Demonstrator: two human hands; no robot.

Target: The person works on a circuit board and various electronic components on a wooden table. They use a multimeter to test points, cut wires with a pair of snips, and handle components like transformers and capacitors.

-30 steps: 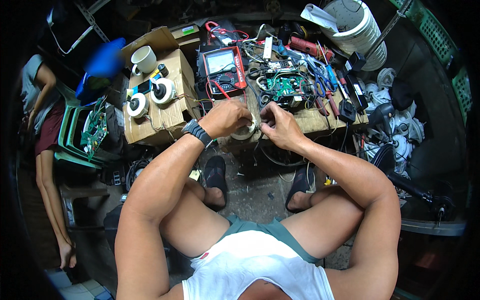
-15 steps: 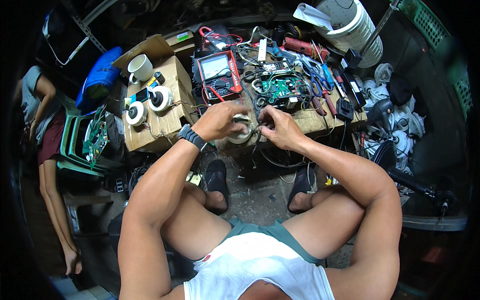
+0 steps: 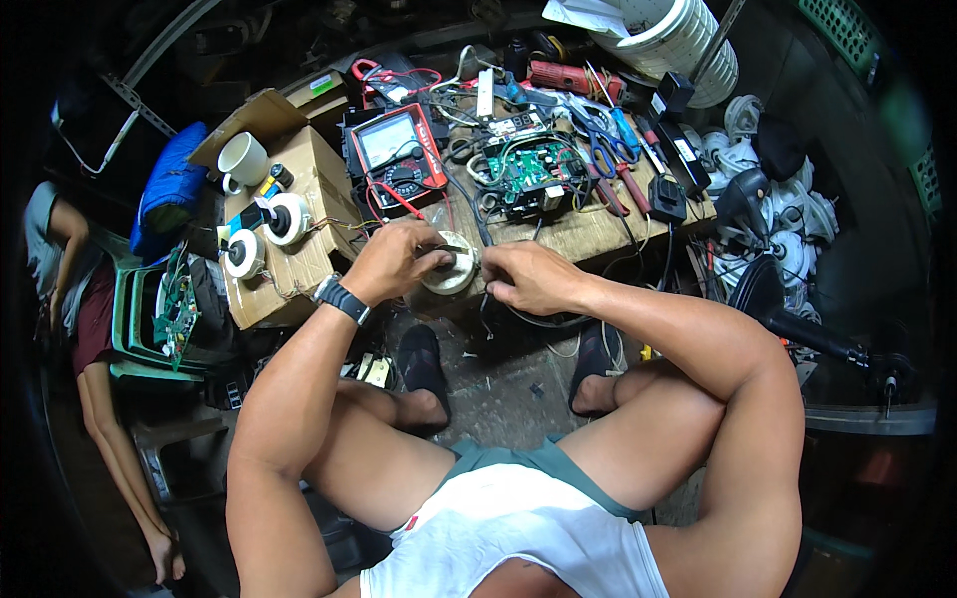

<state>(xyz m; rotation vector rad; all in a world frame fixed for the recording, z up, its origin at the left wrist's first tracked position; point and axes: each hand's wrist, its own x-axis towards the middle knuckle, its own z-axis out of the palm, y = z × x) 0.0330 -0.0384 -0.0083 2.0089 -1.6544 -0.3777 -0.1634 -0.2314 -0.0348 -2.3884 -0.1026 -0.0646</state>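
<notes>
At the bench's front edge lies a round white part [image 3: 451, 278] with a raised centre, shaped much like the small white motors on the carton. My left hand [image 3: 399, 263] is closed at its left side, thumb and fingers pinching a thin dark object that reaches over the part's top. Just right of the part, my right hand [image 3: 530, 276] has its fingers curled and pressed together; what they hold, if anything, is hidden. A dark cable [image 3: 485, 231] runs down past these fingers. Behind the left hand sits a red-framed analog multimeter [image 3: 401, 159] with a red probe.
An opened circuit board assembly [image 3: 533, 169] with wires stands mid-bench. Pliers, blue-handled scissors [image 3: 602, 159] and black adapters crowd the right. On a carton [image 3: 289, 261] at left are a mug [image 3: 242, 161] and two white motors [image 3: 289, 217]. Another person [image 3: 80, 289] is at far left.
The view has shifted, so the bench appears farther left. My hands have parted slightly, exposing more of the round white part, and my right hand's fingers have turned downward.
</notes>
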